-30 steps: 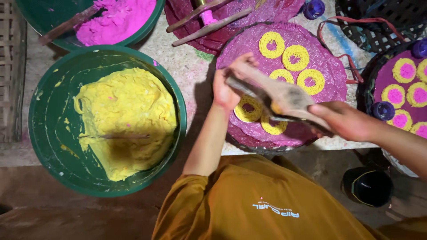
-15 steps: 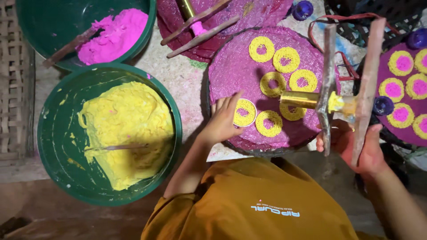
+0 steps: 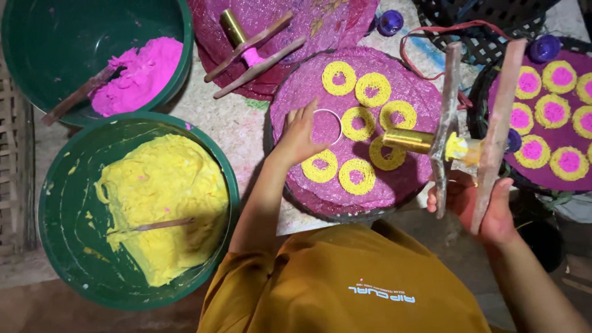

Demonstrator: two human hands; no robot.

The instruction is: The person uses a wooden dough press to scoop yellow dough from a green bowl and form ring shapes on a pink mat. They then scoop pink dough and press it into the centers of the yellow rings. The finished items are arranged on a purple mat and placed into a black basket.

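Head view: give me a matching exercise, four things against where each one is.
Things:
1 metal ring
2 brass press
3 yellow dough
4 pink dough

Places:
A in the upper green basin
B in the right hand
C at the left hand's fingers, on the purple tray
D in the lower green basin, a stick lying in it

Pairs: 1-C, 2-B, 3-D, 4-A

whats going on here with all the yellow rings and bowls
A person in a mustard shirt sits over a round purple tray holding yellow noodle-like rings. The left hand rests on the tray at a thin metal ring mould. The right hand holds a brass-and-wood press with yellow dough at its end. A green bowl of yellow dough sits to the left.
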